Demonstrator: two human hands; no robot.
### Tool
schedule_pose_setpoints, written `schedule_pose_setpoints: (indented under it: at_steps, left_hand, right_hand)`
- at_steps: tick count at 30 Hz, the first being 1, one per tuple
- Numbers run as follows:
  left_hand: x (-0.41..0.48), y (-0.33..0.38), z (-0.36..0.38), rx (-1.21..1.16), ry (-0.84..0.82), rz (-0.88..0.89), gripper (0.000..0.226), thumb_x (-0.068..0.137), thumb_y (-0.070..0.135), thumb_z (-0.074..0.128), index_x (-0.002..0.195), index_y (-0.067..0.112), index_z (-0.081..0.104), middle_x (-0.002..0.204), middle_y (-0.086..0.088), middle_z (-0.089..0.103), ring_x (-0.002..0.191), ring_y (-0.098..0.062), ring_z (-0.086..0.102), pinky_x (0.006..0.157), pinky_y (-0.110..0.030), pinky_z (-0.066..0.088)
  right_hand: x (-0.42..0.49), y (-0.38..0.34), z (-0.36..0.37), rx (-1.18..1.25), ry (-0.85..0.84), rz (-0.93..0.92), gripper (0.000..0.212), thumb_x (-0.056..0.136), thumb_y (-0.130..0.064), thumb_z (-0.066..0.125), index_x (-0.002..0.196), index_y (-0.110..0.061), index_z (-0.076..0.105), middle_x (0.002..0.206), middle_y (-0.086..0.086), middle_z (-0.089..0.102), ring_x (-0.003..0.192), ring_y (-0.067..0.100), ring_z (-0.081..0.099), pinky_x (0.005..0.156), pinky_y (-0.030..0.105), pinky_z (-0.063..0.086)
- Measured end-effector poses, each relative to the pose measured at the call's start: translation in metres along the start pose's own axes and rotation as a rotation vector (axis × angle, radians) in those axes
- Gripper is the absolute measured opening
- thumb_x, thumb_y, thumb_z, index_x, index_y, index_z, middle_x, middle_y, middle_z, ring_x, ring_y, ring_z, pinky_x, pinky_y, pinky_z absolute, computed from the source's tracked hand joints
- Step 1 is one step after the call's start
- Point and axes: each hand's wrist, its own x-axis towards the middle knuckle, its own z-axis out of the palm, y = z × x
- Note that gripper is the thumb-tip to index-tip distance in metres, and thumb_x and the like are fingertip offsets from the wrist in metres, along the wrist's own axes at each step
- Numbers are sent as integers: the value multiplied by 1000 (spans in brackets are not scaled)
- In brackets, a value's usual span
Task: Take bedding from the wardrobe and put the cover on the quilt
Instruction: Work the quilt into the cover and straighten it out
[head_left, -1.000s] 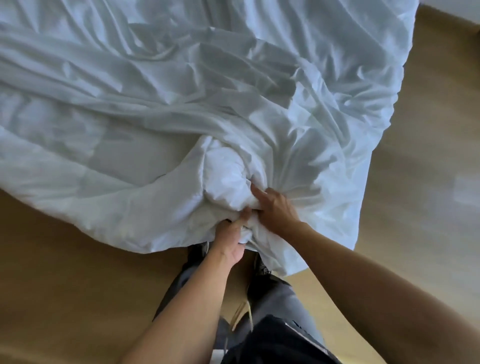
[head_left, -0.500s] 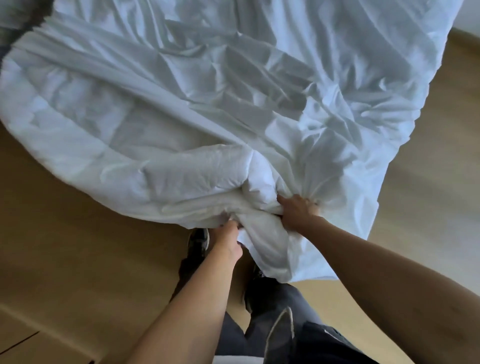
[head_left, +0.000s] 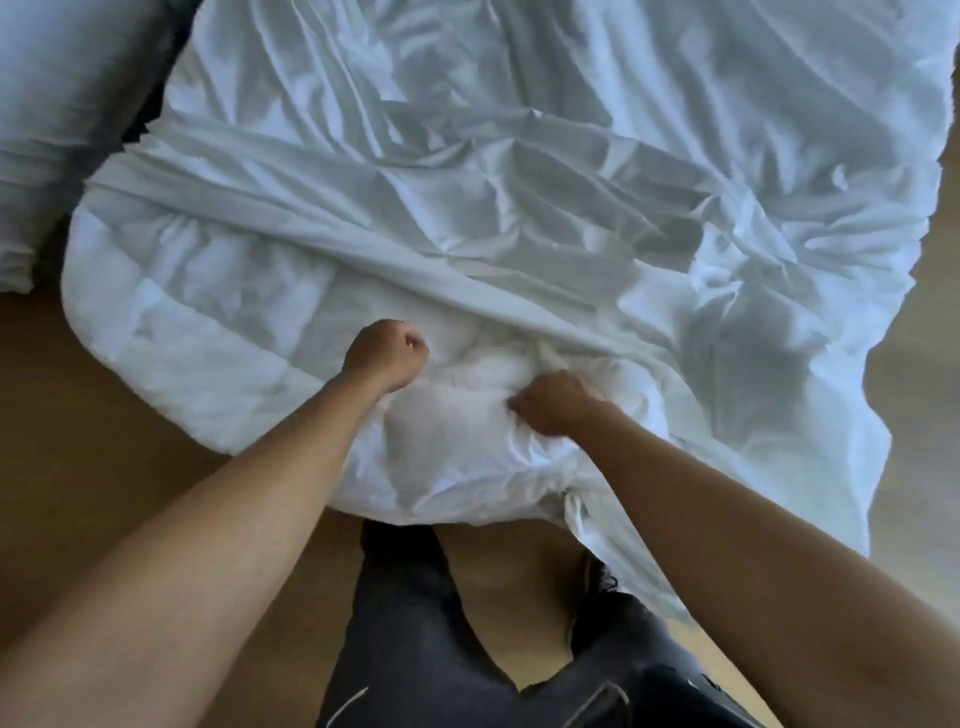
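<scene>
Left hand (head_left: 387, 356) fisted round quilt (head_left: 182, 312), right hand (head_left: 553, 402) pinching bunched cover (head_left: 571, 182). Tip imo: hold quilt firm, drag cover over it evenly, no twisting.

On the quilt (head_left: 208, 322), near its front edge, 2 hands: left hand (head_left: 387, 358) grips padding, right hand (head_left: 556, 402) pinches the cover (head_left: 623, 182).

A tan wooden floor (head_left: 104, 415) lies below, and a pale, blurred padded bulk (head_left: 57, 104) fills the upper-left corner
</scene>
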Motion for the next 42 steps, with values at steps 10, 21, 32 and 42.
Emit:
schedule_pose_setpoints:
  at_steps: [10,21,32,42]
  left_hand:
    - [142,-61,32,373,-223,177,74,87,59,67,144,15,48,147,-13,51,131,-35,52,101,-41,47]
    - [231,-50,-86,34,514,377,34,100,28,47,113,3,65,111,-26,66,101,-46,63,81,-54,50]
    - [200,-83,-7,362,-198,365,116,56,90,58,151,45,9,136,-16,50,120,-43,55,96,-54,49]
    - [210,-146,-66,301,-59,349,61,85,70,38,132,37,58,141,-13,48,129,-41,45,105,-56,41]
  right_hand:
    - [109,-42,15,83,48,537,107,86,-67,61,160,-11,7,163,19,18,149,40,23,117,52,30]
    - [151,-51,-72,197,739,543,91,92,-72,39,161,-19,12,167,17,10,153,39,10,120,60,4]
    - [131,-53,36,290,572,487,106,65,-91,46,155,-42,16,165,3,20,151,34,20,116,67,17]
    - [142,-99,36,585,390,700,87,87,-48,63,158,-33,14,165,12,13,152,42,8,116,70,12]
